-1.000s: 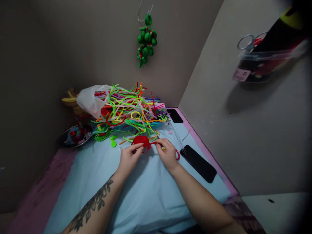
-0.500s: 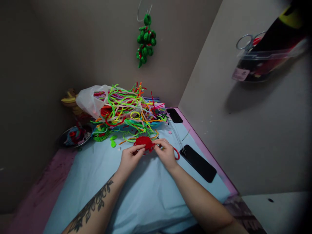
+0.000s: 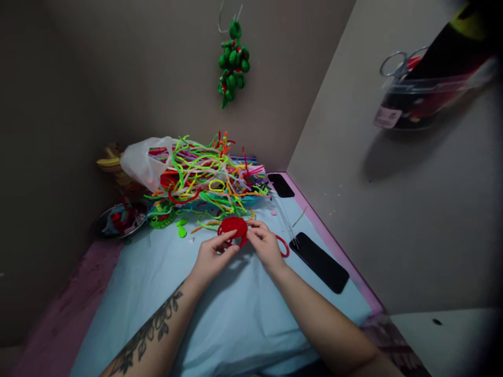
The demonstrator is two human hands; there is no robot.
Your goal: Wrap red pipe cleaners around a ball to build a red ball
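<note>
A rounded red pipe-cleaner piece (image 3: 232,225) with small loops along its lower edge is between my hands, above the blue cloth. My right hand (image 3: 266,245) pinches its right side between thumb and fingers. A red pipe cleaner (image 3: 283,246) curves out beside that hand. My left hand (image 3: 214,256) has its index finger against the front of the red piece, with the thumb spread apart below. Just left of the hands lie small bright green pieces (image 3: 182,230) and a green fuzzy figure (image 3: 161,217) with an eye.
Behind is a big heap of coloured pipe cleaners (image 3: 204,167), partly in a plastic bag (image 3: 143,162). A bowl (image 3: 137,228) stands left. Two black phones (image 3: 320,264) (image 3: 281,186) lie right. Scissors (image 3: 395,65) sit in a wall holder; a green ornament (image 3: 233,63) hangs on the wall.
My left thumb has come away from the index finger, opening the pinch. The index finger now rests on the red piece. My right hand keeps its hold.
</note>
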